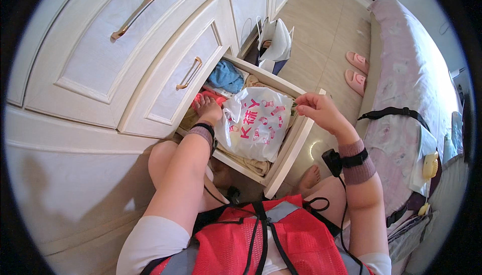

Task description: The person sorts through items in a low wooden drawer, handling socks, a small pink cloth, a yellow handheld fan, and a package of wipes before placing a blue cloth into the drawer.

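A drawer (288, 158) is pulled out in front of me with things inside it. On top lies a white plastic bag (260, 132) printed with pink socks and lettering. My left hand (208, 108) rests palm down on a bright red-pink item (217, 97) at the drawer's inner left, fingers slightly spread. Behind the bag is a bundled blue cloth (226, 76). Beige fabric (254, 165) shows along the near side, partly under the bag. By the drawer's front panel, my right hand (320, 112) hangs with loosely curled fingers and nothing visible in them.
Above the pulled-out drawer are closed drawers with metal handles (189, 73). A paper bag (276, 45) stands on the tiled floor beyond. To the right are pink slippers (356, 81) and a bed (403, 64) with a black strap (395, 112). A cable (344, 214) runs along my right arm.
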Demonstrator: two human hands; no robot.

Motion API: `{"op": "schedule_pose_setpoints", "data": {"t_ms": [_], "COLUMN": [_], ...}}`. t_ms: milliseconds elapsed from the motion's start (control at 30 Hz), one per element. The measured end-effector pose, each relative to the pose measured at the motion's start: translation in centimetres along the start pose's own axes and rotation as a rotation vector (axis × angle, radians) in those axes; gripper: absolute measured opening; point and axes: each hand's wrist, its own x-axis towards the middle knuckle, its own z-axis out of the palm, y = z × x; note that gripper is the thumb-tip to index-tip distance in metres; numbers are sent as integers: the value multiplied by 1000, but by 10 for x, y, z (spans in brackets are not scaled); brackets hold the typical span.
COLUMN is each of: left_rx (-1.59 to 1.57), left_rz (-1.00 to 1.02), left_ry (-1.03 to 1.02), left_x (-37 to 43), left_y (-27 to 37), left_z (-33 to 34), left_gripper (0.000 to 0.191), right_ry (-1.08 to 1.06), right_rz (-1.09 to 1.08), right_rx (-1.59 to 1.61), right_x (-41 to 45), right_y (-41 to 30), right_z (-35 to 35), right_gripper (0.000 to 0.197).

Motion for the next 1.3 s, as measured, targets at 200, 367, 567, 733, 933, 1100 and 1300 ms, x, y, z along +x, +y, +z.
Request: {"op": "schedule_pose_setpoints", "data": {"t_ms": [200,367,567,733,933,1100,1300], "left_rx": [-584,-468,-1131,-1467,-1773,-1974,-1908], "left_rz": [-223,30,329,647,975,904,950], "left_ry": [-210,461,282,73,-211,-668,-582], "left_x": [46,40,43,-60,-165,-217,-224], "left_y": [-31,18,36,107,198,253,276], "left_z": [-5,-18,-60,-149,-181,-190,-214], "left_gripper": [52,37,40,28,57,51,34], "right_ry": [-23,64,132,596,689,1126,1069], "right_rz": [-113,-76,-136,-317,-324,-525,-486], "right_rx": [-73,-110,-211,-152,346,131,178], "right_x": [5,-2,-7,7,-42,-76,-113], "right_y": [8,3,6,3,-8,-37,-50], "right_z": [7,-9,-10,4,-26,-42,-58], "right_gripper": [25,26,30,84,40,23,28]}}
